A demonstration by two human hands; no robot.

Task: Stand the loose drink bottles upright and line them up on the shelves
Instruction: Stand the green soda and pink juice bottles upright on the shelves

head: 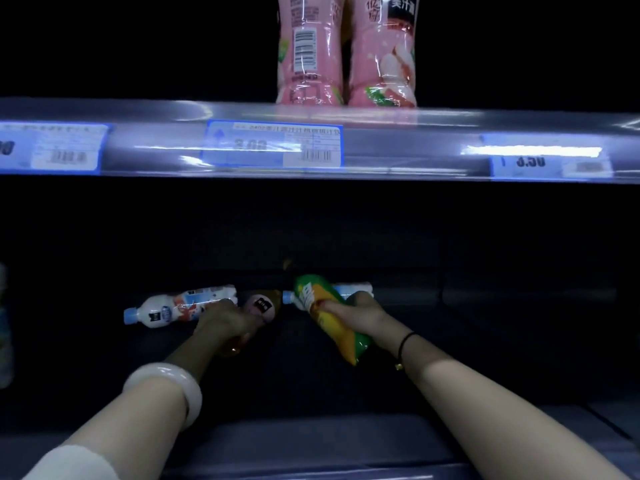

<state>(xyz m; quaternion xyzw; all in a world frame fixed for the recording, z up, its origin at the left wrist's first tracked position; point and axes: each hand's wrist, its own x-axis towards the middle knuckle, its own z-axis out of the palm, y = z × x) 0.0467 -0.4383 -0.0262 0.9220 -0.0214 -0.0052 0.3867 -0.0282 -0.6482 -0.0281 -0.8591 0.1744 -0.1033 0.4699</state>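
Observation:
Deep in the dark lower shelf (pixel 311 441), my right hand (pixel 360 315) grips a yellow-and-green juice bottle (pixel 332 320) that lies tilted, its bottom toward me. My left hand (pixel 225 320) grips a brown bottle (pixel 261 308) with a pink-and-black label. A white bottle with a blue cap (pixel 173 306) lies on its side just left of that hand. Another blue-capped bottle (pixel 353 291) lies on its side behind the juice bottle, mostly hidden.
Two pink bottles (pixel 346 53) stand upright on the upper shelf. Its front rail (pixel 398 147) carries blue price tags (pixel 273 143). Pale bottles show dimly at the far left edge (pixel 3 323). The back of the lower shelf is too dark to read.

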